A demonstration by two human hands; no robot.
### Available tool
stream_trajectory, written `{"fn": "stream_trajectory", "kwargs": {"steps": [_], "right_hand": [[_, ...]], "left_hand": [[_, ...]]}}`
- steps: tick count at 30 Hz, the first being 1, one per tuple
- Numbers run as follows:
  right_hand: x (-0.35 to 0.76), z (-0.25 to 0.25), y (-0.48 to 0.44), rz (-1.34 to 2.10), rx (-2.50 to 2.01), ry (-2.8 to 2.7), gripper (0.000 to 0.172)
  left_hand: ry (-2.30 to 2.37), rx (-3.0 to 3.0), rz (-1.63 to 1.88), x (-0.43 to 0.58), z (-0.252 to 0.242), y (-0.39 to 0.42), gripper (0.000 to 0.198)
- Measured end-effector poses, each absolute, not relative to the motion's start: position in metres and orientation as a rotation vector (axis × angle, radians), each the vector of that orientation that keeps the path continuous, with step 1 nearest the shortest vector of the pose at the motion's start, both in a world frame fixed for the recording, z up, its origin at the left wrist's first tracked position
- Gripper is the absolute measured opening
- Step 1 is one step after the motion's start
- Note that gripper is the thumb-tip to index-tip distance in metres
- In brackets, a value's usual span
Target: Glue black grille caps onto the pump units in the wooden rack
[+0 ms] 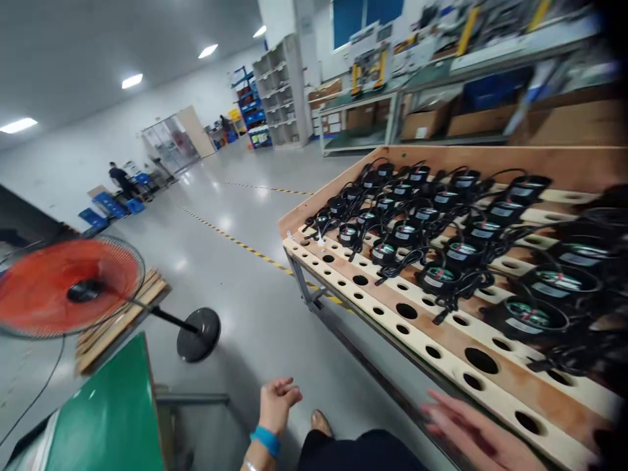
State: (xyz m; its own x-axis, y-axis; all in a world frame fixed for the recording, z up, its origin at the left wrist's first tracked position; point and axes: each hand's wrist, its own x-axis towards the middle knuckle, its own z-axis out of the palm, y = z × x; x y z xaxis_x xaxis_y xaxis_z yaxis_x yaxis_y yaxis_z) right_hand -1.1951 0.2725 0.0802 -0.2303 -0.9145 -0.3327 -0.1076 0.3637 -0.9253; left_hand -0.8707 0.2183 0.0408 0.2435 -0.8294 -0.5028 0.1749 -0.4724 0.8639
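Wooden rack (444, 340) edge meets right hand (471, 432); left hand (277, 400) hangs free.

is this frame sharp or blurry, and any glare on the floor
Head view: right hand and the near round black units smear with motion blur; left hand is sharper; ceiling lights glare in patches on the glossy grey floor; wide-angle tilt bends the wooden rack.

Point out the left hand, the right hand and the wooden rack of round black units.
left hand (278, 397), head view, on the palm.
right hand (471, 432), head view, on the blurred back of the hand.
wooden rack (441, 340), head view, on the bare brown strip between hole rows.
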Motion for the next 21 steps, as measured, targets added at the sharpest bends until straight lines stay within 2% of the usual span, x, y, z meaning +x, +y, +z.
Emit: {"fn": "stream_trajectory", "kwargs": {"steps": [3, 6, 14, 17, 21], "right_hand": [[-1.146, 0.113, 0.244, -0.997, -0.946, 1.534, 0.061], [-1.122, 0.126, 0.227, -1.026, -0.923, 1.572, 0.065], [-1.136, 0.103, 0.218, -1.211, -0.857, 1.757, 0.062], [-1.139, 0.102, 0.19, -1.272, -0.887, 1.769, 0.057], [-1.131, 0.105, 0.126, -1.305, -1.026, 1.708, 0.051]], "left_hand": [[-0.742, 1.678, -1.373, -0.828, 0.048, 0.187, 0.064], [-0.859, 1.734, -1.352, -0.81, 0.052, 0.151, 0.065], [-1.138, 1.521, -1.512, -0.874, 0.071, 0.055, 0.075], [-1.184, 1.444, -1.502, -0.902, 0.083, 0.03, 0.077], [-1.228, 1.447, -1.419, -0.906, 0.096, 0.004, 0.069]]}}
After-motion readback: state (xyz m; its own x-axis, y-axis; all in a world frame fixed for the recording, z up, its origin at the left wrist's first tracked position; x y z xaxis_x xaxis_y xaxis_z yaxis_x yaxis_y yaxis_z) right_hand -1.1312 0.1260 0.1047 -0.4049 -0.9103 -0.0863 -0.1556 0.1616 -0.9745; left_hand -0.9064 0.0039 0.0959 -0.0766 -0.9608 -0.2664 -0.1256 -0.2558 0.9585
